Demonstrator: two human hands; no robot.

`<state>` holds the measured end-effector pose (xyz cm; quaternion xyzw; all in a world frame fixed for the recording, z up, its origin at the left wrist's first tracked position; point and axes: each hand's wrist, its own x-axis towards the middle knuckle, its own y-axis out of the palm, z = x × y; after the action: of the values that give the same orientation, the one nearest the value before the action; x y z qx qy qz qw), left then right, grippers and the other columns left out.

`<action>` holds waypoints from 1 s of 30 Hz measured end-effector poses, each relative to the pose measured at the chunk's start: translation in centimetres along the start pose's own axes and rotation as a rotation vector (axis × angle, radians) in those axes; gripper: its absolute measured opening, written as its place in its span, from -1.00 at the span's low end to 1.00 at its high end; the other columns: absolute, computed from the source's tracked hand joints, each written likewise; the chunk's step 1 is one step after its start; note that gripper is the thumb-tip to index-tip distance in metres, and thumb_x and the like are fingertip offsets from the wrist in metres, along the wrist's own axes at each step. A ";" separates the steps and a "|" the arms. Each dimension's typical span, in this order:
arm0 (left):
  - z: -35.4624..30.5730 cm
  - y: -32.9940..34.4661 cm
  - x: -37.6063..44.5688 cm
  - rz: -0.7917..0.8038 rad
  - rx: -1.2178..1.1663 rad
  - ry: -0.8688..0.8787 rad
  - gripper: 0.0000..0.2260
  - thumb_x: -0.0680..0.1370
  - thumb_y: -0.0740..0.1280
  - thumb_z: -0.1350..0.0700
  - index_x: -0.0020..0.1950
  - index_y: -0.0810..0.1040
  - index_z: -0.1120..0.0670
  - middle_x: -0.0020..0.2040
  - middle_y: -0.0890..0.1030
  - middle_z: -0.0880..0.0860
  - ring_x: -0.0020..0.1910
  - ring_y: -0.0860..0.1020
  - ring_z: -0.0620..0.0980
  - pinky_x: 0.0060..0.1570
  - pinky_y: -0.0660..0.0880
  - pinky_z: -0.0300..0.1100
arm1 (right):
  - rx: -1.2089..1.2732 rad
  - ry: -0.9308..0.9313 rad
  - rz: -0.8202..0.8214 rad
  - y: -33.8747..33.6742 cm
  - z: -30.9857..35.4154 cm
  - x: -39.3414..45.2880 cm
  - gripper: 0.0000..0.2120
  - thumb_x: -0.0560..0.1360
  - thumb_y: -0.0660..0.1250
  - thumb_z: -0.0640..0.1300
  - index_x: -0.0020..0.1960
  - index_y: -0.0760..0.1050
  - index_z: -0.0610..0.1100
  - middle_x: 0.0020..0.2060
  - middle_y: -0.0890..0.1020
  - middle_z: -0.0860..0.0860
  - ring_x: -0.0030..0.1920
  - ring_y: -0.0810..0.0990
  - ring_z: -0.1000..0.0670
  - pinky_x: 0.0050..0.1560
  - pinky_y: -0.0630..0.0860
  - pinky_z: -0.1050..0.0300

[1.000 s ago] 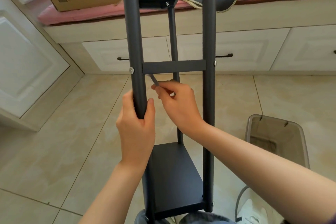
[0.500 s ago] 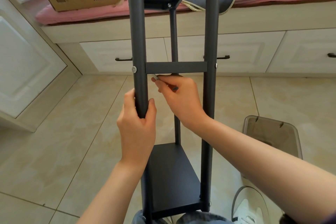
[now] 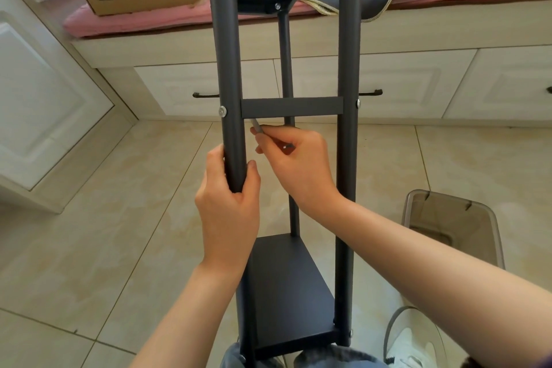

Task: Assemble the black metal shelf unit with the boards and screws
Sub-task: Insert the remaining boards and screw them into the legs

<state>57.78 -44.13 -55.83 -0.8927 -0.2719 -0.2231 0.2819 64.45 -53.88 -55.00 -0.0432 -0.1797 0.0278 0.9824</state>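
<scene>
Both my hands on the black shelf frame [image 3: 346,158], which stands on the tiled floor [image 3: 104,218].

My left hand [image 3: 230,206] grips the near left post [image 3: 230,84]. My right hand [image 3: 298,164] pinches a small metal key [image 3: 259,128], its tip just under the crossbar [image 3: 291,107], near the left screw [image 3: 222,111]. A lower board [image 3: 286,287] sits between the posts.

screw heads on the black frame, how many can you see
4 screw heads: left post by the crossbar, right post by the crossbar, under the upper board, right post's bottom end. Others may be hidden behind posts and boards.
</scene>
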 end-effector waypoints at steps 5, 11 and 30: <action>0.0 0.0 -0.1 0.000 -0.006 -0.002 -0.80 0.62 0.34 0.12 0.23 0.47 0.09 -0.20 0.51 -0.01 -0.28 0.51 -0.02 -0.31 0.47 -0.33 | 0.036 0.013 -0.007 0.9 -0.3 0.2 -0.87 0.53 0.41 -0.18 0.05 0.69 -0.11 -0.18 0.71 0.12 -0.12 0.67 0.13 0.01 0.60 0.24; 0.0 0.0 -0.2 -0.007 0.015 0.006 -0.79 0.62 0.34 0.10 0.23 0.47 0.11 -0.24 0.47 -0.04 -0.33 0.48 -0.02 -0.35 0.44 -0.36 | 0.017 -0.022 -0.021 2.0 -1.0 0.7 -0.86 0.52 0.43 -0.18 0.04 0.70 -0.17 -0.14 0.73 0.01 -0.09 0.67 0.06 0.05 0.62 0.09; 0.4 -0.2 0.0 -0.012 0.010 0.014 -0.84 0.62 0.35 0.14 0.18 0.47 0.09 -0.28 0.43 -0.07 -0.36 0.44 -0.08 -0.36 0.37 -0.41 | 0.024 0.066 0.055 2.7 -1.1 1.6 -0.86 0.57 0.35 -0.17 0.00 0.68 -0.18 -0.21 0.65 0.03 -0.16 0.59 0.07 -0.03 0.56 0.20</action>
<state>57.76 -43.74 -56.04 -0.8880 -0.2762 -0.2297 0.2870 66.21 -51.22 -55.76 -0.0374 -0.1457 0.0555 0.9871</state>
